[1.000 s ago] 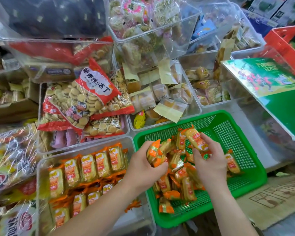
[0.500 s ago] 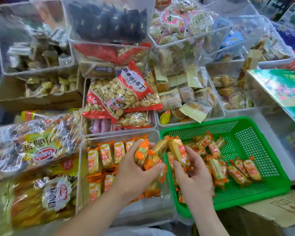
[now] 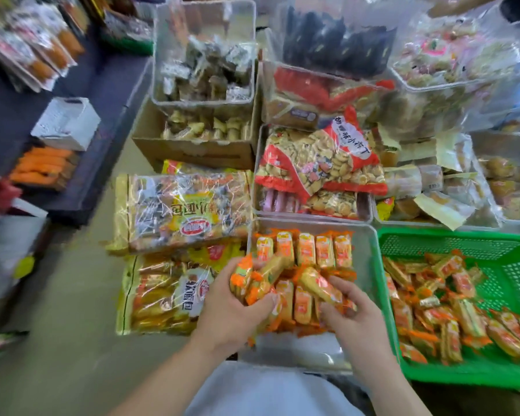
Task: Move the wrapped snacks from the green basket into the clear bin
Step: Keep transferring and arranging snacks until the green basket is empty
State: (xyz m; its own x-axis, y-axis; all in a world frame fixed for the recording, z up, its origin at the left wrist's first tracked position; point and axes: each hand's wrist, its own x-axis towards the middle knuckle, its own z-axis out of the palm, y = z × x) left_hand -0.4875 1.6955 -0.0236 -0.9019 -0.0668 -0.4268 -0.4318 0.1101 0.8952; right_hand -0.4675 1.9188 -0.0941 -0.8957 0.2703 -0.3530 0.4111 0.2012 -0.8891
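Right now both of your hands are over the clear bin, each closed around wrapped snacks. Your left hand grips a bunch of orange-and-yellow packets at the bin's near left corner, fingers curled under them and thumb across the top. Your right hand holds a single packet pinched between thumb and fingers, angled up and to the left, over the middle of the bin.

Inside the clear bin, a neat row of the same snacks stands along the far wall, and a second row lies just below it, partly hidden under your hands. The near end of the bin shows bare floor.

Just to the right of the clear bin, touching its wall, sits the green basket. A loose heap of wrapped snacks covers its left and near parts.

To the left of the clear bin lie two large bags of bread, one behind the other. Behind the bin a bag of small round biscuits with red edges rests in another clear tub. A cardboard box of pale wrapped pieces stands further back and left.
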